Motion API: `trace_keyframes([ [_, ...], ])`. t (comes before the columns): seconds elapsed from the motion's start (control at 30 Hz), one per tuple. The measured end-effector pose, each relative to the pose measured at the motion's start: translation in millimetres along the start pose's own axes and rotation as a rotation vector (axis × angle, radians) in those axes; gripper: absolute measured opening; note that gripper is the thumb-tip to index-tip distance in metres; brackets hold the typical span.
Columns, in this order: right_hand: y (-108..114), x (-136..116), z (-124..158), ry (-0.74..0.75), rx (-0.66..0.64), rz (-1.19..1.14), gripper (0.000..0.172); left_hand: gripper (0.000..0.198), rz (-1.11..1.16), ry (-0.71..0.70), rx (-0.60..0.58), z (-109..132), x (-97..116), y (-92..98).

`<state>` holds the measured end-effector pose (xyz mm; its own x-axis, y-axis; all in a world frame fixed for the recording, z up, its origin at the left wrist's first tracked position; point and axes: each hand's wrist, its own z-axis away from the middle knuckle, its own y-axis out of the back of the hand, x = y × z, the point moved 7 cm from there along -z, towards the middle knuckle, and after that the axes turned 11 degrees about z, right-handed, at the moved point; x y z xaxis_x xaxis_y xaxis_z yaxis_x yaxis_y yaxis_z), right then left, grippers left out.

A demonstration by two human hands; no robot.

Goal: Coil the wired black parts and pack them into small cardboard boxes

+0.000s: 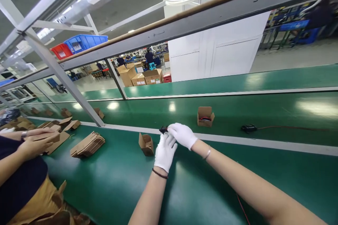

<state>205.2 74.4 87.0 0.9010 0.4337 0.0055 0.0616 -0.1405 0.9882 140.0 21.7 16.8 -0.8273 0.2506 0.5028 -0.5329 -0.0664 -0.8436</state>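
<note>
My left hand (165, 152) and my right hand (183, 135), both in white gloves, meet over the green work surface. Between their fingertips is a small black part (163, 130), possibly a plug or connector; its exact kind is too small to make out. Both hands are closed at it, and the right fingers hide some of it. Just left of my left hand stands an open small cardboard box (146, 144). A thin red wire (243, 208) shows below my right forearm; where it leads is hidden.
On the green conveyor belt (158, 107) sit an open box with red and black wires inside (205, 116) and a black device with a cord (248, 128). At left are stacked flat cartons (88, 145) and a co-worker's hands (39, 140) holding cardboard. A metal post (66, 81) rises nearby.
</note>
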Motion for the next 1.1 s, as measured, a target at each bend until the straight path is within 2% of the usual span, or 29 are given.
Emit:
trace_keyframes([
  [0.1,2,-5,47,0.042,0.061,0.083,0.036,0.048,0.088,-0.106,-0.072,-4,2,-17.9],
  [0.17,-3,-7,69,0.023,0.026,0.193,0.037,0.051,0.049,-0.144,-0.098,0,0,-23.2],
  [0.27,-12,-12,85,0.008,-0.080,0.326,0.039,0.057,-0.116,-0.261,-0.036,9,0,-19.2],
  [0.33,-12,-15,89,0.025,-0.106,0.340,0.039,0.054,-0.283,-0.366,0.061,16,5,-11.6],
  [0.4,-10,-13,90,0.034,-0.100,0.302,0.038,0.050,-0.396,-0.413,0.071,21,10,-8.3],
  [0.47,-6,-6,91,0.014,-0.065,0.240,0.036,0.054,-0.343,-0.390,-0.013,23,15,-7.9],
  [0.53,-2,4,93,-0.043,-0.015,0.211,0.034,0.059,-0.144,-0.330,-0.114,24,19,-7.5],
  [0.6,0,9,96,-0.077,0.017,0.234,0.033,0.054,0.062,-0.248,-0.177,25,22,-6.6],
  [0.67,0,4,100,-0.007,0.014,0.288,0.032,0.043,0.185,-0.156,-0.203,25,20,-5.9],
  [0.73,0,-8,105,0.140,0.002,0.338,0.031,0.040,0.198,-0.070,-0.199,24,14,-5.5],
  [0.8,7,-16,109,0.260,0.046,0.357,0.029,0.045,0.048,-0.066,-0.152,24,11,-3.3],
  [0.9,34,-15,108,0.306,0.223,0.315,0.031,0.050,-0.425,-0.141,-0.091,29,10,-5.3],
  [0.93,44,-12,105,0.295,0.277,0.289,0.032,0.048,-0.563,-0.143,-0.111,32,8,-9.6],
  [1.0,60,-4,96,0.236,0.336,0.206,0.030,0.050,-0.730,-0.056,-0.234,40,-2,-22.4],
  [1.07,66,4,84,0.152,0.333,0.089,0.025,0.064,-0.801,0.031,-0.357,50,-12,-35.3],
  [1.1,65,6,79,0.115,0.311,0.037,0.023,0.069,-0.832,0.041,-0.379,53,-15,-39.7],
])
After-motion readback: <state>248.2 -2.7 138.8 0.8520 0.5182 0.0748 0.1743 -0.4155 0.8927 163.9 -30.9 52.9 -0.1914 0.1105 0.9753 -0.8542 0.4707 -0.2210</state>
